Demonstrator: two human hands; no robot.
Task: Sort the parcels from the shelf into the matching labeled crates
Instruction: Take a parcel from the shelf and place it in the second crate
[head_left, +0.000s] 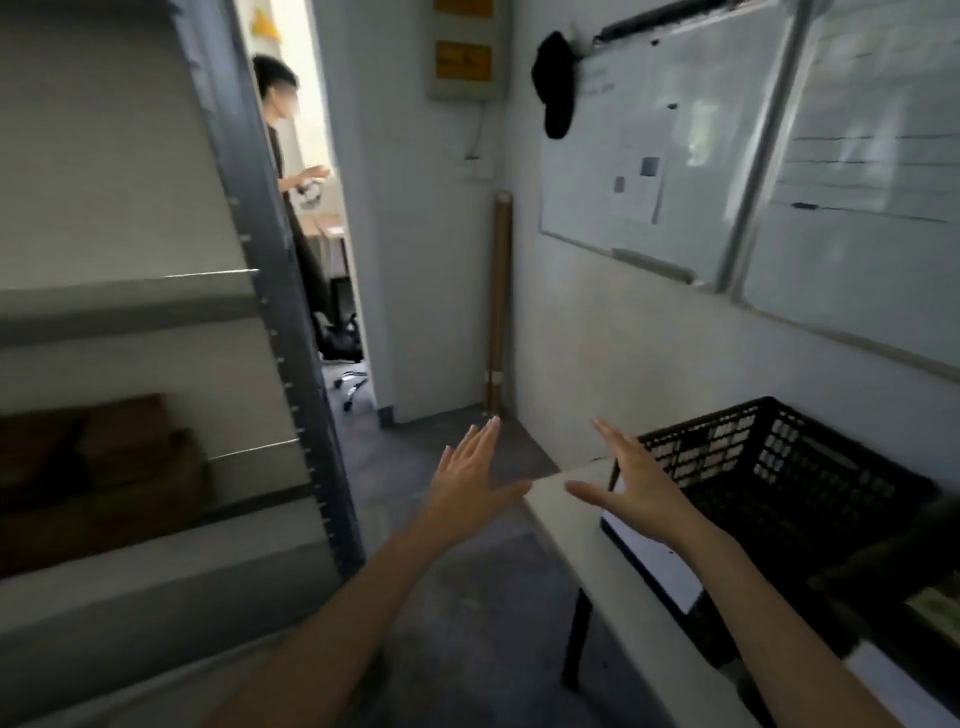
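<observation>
Between the shelf on the left and the counter on the right, both bare forearms reach forward over the grey floor. The left hand is spread flat, fingers straight and pointing up and away, thumb out to the side, and it holds nothing. The right hand mirrors it, fingers straight, thumb stretched towards the left hand, also holding nothing. It sits over the near end of the counter, in front of a corner of the black lattice crate; whether it touches the crate cannot be told.

That crate stands on the counter against the wall, and a white panel shows on its near side, with no writing legible. Another dark shape at the far right edge is too blurred to identify.

Brown cardboard parcels lie stacked on a lower level of the shelf, well apart from both hands; the blur makes it impossible to count them.

On the right wall hangs a whiteboard with papers stuck to it, and a black cap hangs at its upper left corner. A cardboard tube stands upright in the room's corner. Beyond the doorway stands another person in dark clothes.
</observation>
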